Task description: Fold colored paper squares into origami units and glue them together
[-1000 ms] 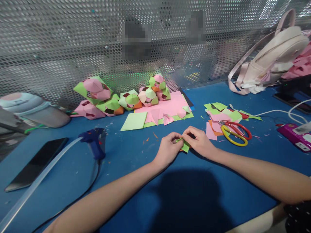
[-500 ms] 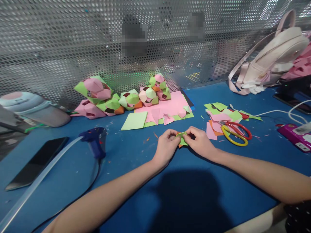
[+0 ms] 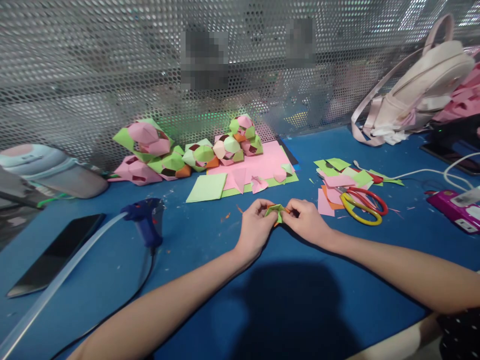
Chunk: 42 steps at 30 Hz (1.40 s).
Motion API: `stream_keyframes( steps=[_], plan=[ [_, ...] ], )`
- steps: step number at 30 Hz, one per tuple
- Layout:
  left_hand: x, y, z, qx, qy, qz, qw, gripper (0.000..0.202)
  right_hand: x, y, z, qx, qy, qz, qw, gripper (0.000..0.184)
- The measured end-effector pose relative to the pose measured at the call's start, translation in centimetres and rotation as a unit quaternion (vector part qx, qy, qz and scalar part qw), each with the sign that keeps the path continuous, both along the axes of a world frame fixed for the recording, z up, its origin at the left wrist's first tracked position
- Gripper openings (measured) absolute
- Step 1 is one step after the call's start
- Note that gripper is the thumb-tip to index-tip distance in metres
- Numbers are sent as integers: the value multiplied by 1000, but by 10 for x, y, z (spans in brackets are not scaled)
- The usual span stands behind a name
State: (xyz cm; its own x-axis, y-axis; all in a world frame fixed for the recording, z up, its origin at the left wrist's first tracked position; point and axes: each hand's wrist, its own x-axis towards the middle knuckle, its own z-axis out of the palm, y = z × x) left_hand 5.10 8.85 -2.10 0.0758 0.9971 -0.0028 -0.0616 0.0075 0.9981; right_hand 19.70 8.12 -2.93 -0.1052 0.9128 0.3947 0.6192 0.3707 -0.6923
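Observation:
Between my two hands is a small piece of green and orange paper (image 3: 276,208), bent at the middle. My left hand (image 3: 256,225) pinches its left side, fingers curled and thumb on the green face. On the other side my right hand (image 3: 308,222) grips the right edge, where orange shows by the fingertips. The fingers hide much of the paper. Beyond my hands lie a stack of light green squares (image 3: 206,188) and a pink sheet (image 3: 268,157) with small pink paper pieces on it.
Folded paper balls (image 3: 170,162) line the mesh panel (image 3: 150,65). At left are a blue glue gun (image 3: 144,220), a phone (image 3: 56,255) and a tumbler (image 3: 52,170). Yellow and red scissors (image 3: 362,207) rest on paper scraps; a purple power strip (image 3: 455,210) and backpack (image 3: 423,85) are at right.
The green and orange paper has been bent; its green face now looks folded, with orange showing at the right. Both hands stay in nearly the same place.

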Motion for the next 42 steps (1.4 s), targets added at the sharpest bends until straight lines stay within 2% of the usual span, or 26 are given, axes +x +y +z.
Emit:
stream_keyframes(
  steps=[5, 16, 23, 28, 31, 37, 40, 42],
  plan=[
    [0, 1, -1, -5, 18, 12, 1000, 13, 1, 0, -1, -7, -5, 31, 999, 22],
    [0, 1, -1, -10, -17, -9, 1000, 16, 2, -2, -2, 32, -6, 17, 999, 23],
    [-2, 1, 1, 4, 35, -1, 999, 11, 0, -4, 1, 44, -34, 8, 998, 25],
    [-3, 1, 1, 17, 67, -22, 997, 9, 1, -7, 8, 54, 17, 22, 998, 3],
    [-3, -1, 2, -2, 50, -33, 998, 11, 3, -6, 7, 44, 50, 31, 997, 7],
    [-2, -2, 5, -15, 52, -10, 998, 14, 0, -5, -1, 22, 80, 31, 996, 4],
    [-2, -1, 7, -15, 61, -9, 998, 11, 5, -5, 7, 3, 73, 37, 997, 8],
    [-1, -1, 8, -17, 58, -12, 998, 10, 18, -4, 21, 11, 76, 39, 996, 20]
  ],
)
